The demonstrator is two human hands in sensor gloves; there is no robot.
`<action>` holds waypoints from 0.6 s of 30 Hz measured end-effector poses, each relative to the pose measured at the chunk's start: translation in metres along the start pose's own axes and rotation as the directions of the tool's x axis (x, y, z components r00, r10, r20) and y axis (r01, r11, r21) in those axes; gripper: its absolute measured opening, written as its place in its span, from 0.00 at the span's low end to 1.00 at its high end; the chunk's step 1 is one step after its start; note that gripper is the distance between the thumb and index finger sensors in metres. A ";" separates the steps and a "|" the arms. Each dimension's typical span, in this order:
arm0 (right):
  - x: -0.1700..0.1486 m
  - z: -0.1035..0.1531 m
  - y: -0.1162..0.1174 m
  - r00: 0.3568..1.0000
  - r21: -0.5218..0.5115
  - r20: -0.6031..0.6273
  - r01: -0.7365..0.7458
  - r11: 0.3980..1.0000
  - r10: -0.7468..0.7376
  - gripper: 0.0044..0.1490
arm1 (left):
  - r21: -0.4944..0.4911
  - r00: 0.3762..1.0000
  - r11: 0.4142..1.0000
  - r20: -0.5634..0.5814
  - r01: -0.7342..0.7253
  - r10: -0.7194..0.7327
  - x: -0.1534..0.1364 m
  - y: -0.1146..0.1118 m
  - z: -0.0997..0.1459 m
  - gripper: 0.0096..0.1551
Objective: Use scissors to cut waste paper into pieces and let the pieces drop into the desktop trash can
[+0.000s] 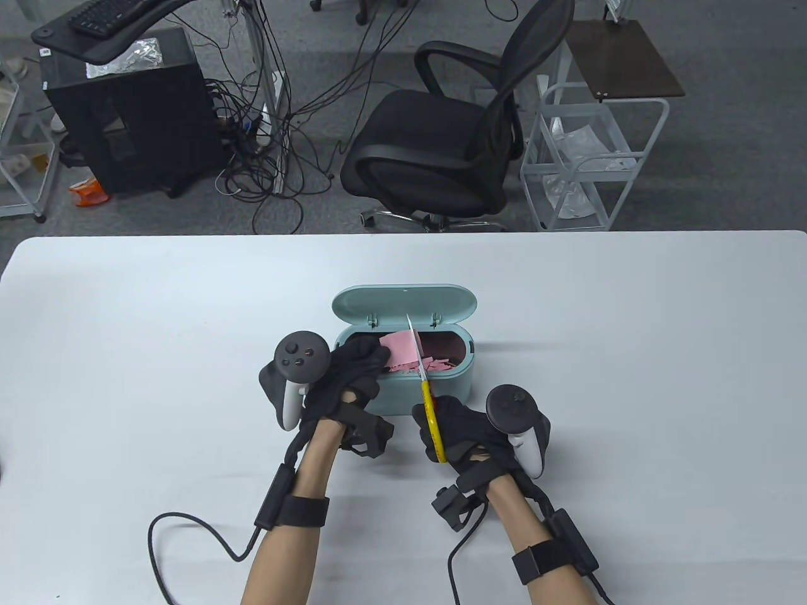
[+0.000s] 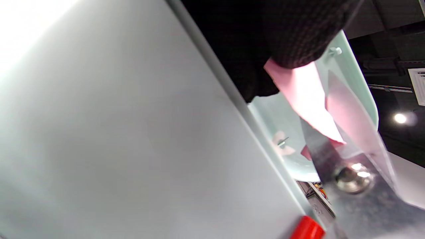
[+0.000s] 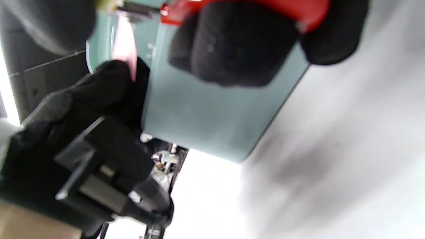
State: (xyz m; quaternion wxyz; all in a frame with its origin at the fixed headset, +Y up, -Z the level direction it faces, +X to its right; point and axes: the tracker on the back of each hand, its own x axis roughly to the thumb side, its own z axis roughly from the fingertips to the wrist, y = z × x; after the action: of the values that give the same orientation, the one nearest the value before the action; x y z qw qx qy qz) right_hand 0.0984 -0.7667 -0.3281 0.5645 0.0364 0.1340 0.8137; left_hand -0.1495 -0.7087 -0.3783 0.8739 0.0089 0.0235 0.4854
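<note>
Two hands work over the open desktop trash can: the left hand pinches thin, limp pink paper above the opening. The right hand grips the scissors by their handles. Judged light and floppy, the sheet should be pinched near the cut line, clear of the blades.

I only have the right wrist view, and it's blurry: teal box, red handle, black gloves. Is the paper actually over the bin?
Observer: Yes. In the table view the left hand holds the pink paper above the open trash can.
Operator: Lid out of the way?
Observer: The lid stands flipped up at the can's far side.
Operator: Where are the blades?
Observer: The scissors, gripped by the right hand, reach across the paper's right edge; the left wrist view shows a blade against the sheet.
Operator: Any pieces in yet?
Observer: Pink scraps already lie inside the can.
</note>
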 end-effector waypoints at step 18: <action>-0.009 0.010 -0.002 0.999 0.110 -0.020 -0.035 0.993 0.038 0.59 | 0.016 0.998 0.998 -0.013 -0.061 0.061 -0.001 0.000 0.001 0.20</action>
State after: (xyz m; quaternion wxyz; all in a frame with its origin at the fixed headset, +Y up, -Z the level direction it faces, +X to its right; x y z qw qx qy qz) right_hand 0.1061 -0.7729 -0.3182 0.5452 0.0608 0.1838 0.8157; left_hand -0.1499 -0.7101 -0.3774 0.8584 0.0129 0.0329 0.5118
